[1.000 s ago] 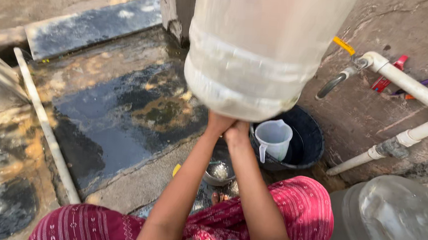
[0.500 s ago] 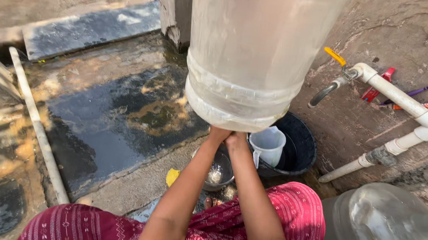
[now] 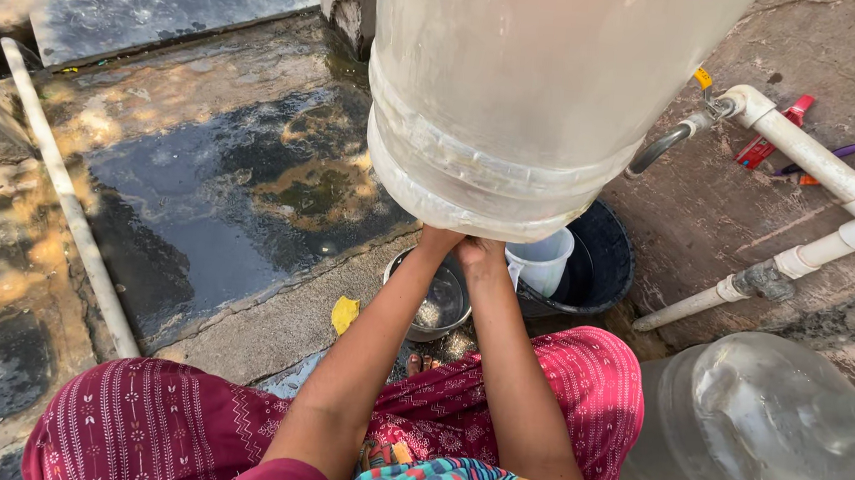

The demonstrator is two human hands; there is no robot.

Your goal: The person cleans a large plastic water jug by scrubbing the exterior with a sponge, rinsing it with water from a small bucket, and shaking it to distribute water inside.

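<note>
Translucent plastic water jug (image 3: 518,96), raised overhead, grasped from beneath by left hand (image 3: 437,241) and right hand (image 3: 482,252), above steel bowl (image 3: 438,306).

The large translucent plastic water jug (image 3: 528,97) held up by both hands now fills more of the view than a second ago, its ribbed bottom edge sitting lower and nearer the camera. The left hand (image 3: 437,241) and right hand (image 3: 482,254) appear slightly further up in the view beneath it. The round steel bowl (image 3: 433,306) on the ground now shows almost whole between the forearms. The white plastic mug (image 3: 543,261) in the black tub (image 3: 601,272) is now partly covered by the jug.
</note>
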